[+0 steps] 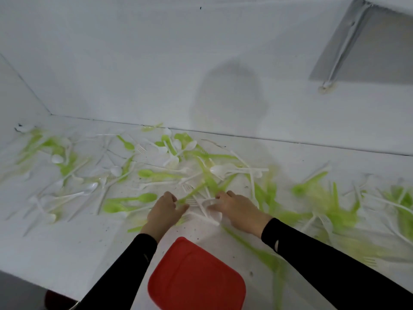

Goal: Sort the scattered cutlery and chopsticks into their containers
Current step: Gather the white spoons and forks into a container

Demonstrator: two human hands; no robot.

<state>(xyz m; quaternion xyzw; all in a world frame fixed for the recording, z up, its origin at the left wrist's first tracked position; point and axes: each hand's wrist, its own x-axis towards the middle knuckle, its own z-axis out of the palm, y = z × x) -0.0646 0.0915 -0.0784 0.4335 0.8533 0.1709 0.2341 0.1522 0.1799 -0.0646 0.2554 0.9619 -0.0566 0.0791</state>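
Green and white plastic cutlery (147, 175) lay strewn over the white table (67, 242), red container (196, 276) parked between the forearms, probably for short drops. Left hand (165, 209) pinched a green handle (192, 193) in the pile; right hand (237, 209) curled over white pieces (210, 205), actual hold unclear. Right side blurred; no chopsticks made out; container cut off below

text: none legible | checked: cutlery (146, 197); red lid (196, 274); table (67, 242)
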